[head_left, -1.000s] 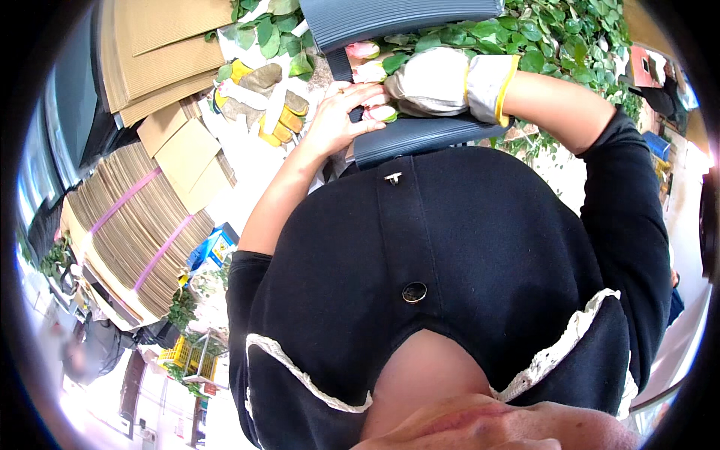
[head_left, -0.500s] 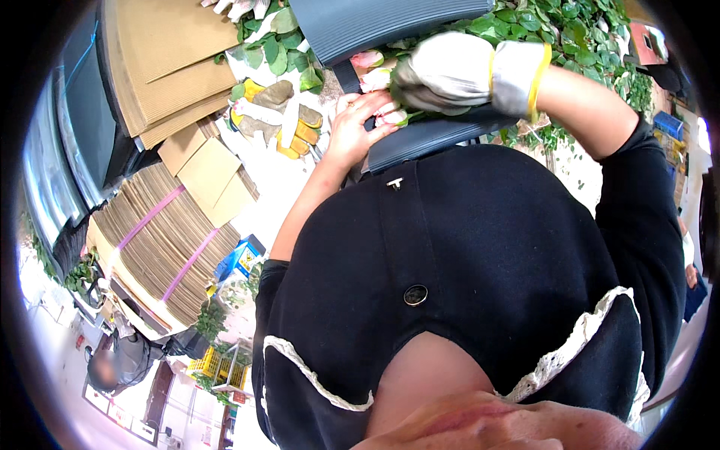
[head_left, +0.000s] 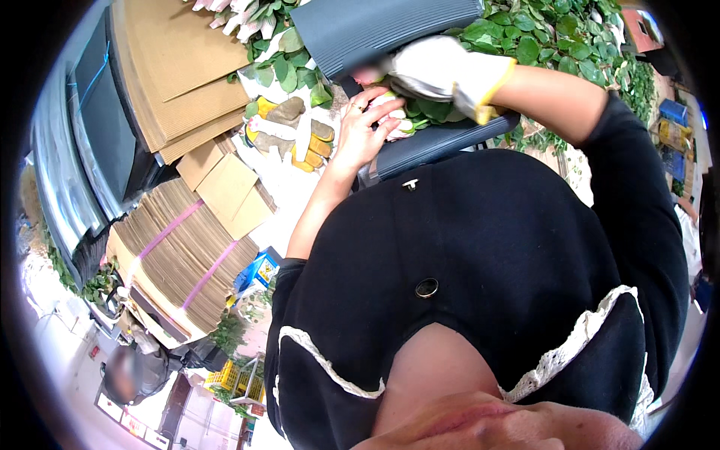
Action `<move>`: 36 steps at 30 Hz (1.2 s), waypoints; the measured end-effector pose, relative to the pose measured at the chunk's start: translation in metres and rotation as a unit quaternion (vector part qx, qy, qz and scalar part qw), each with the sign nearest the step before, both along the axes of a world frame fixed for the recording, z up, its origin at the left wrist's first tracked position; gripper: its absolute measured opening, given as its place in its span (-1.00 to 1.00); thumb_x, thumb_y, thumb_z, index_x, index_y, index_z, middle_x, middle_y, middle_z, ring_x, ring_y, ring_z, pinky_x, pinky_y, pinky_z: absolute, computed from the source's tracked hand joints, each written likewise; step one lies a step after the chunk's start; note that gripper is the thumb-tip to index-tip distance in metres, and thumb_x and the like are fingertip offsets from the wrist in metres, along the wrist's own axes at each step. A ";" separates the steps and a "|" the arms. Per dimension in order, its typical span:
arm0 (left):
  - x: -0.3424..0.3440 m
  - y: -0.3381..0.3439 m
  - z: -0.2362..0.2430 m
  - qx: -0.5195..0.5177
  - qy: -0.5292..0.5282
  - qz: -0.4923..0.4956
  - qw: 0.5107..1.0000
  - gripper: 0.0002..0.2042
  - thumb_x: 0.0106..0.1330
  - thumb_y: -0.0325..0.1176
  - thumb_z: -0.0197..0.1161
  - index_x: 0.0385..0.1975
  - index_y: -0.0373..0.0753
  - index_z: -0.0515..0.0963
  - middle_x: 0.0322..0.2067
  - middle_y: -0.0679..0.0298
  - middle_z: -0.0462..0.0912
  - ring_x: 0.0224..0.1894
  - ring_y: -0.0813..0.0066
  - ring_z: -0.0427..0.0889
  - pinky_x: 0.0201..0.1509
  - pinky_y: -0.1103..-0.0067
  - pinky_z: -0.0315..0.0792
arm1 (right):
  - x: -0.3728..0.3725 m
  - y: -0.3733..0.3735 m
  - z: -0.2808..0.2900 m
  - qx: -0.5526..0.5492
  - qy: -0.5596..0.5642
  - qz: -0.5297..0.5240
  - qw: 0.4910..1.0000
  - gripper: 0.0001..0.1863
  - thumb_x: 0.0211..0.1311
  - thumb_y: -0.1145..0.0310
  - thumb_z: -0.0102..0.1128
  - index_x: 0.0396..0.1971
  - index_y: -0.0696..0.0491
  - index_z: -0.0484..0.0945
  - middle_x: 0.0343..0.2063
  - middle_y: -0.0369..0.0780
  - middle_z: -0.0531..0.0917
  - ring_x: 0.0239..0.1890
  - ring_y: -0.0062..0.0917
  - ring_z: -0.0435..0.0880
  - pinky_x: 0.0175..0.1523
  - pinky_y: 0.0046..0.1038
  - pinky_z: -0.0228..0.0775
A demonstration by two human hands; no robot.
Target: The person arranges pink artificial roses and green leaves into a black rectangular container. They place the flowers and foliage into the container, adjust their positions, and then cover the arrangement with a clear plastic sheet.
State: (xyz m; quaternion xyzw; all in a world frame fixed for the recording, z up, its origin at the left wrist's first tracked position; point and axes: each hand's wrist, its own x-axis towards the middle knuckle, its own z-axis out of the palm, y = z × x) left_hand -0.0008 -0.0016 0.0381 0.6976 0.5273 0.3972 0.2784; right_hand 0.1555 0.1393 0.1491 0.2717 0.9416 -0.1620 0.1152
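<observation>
Pale pink roses lie with green leaves in a dark ribbed trough in front of my chest. My bare left hand rests against the blooms from the left, open, its fingers stretched across them and a ring on one finger. From the right, my right hand reaches over the roses in a white work glove with yellow trim. Its fingertips are blurred beside a pink bloom, so whether they grip it I cannot make out.
A ribbed dark panel rises beyond the roses. Leafy stems heap up at the far right. To the left lie a yellow-and-grey work glove, cardboard sheets and a strapped cardboard stack. Another person is at the lower left.
My right gloved hand has shifted left and slightly up over the blooms. My left hand stays on the roses, its fingers slightly shifted. The whole view has tilted slightly.
</observation>
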 end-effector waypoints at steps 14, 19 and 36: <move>-0.011 0.015 0.002 -0.067 0.006 0.044 0.997 -0.67 -0.02 -0.31 0.47 -0.18 0.01 0.73 0.08 0.22 0.57 0.09 0.25 0.51 0.20 0.37 0.37 | 0.066 0.004 0.048 0.002 0.141 -0.039 0.989 -0.54 0.17 0.28 0.15 0.12 -0.09 0.48 -0.17 -0.13 0.64 -0.11 -0.17 0.63 -0.03 -0.23 0.51; -0.004 0.018 0.003 -0.009 0.013 0.038 0.999 -0.76 0.03 -0.34 0.42 -0.25 -0.04 0.72 0.05 0.24 0.57 0.06 0.17 0.47 0.17 0.31 0.33 | 0.166 0.010 -0.035 0.025 0.047 -0.001 0.999 -0.44 0.26 0.11 0.13 0.27 -0.16 0.36 0.15 -0.04 0.48 0.20 -0.17 0.46 0.21 -0.23 0.39; -0.007 0.016 0.013 -0.056 0.031 0.033 0.997 -0.49 0.07 -0.31 0.38 0.10 -0.16 0.50 0.13 0.15 0.51 0.17 0.07 0.39 0.27 0.24 0.22 | 0.023 0.257 0.093 0.260 -0.029 -0.274 0.925 -0.68 0.33 0.33 -0.13 0.00 0.02 0.47 -0.07 -0.03 0.63 -0.06 -0.16 0.63 0.00 -0.16 0.49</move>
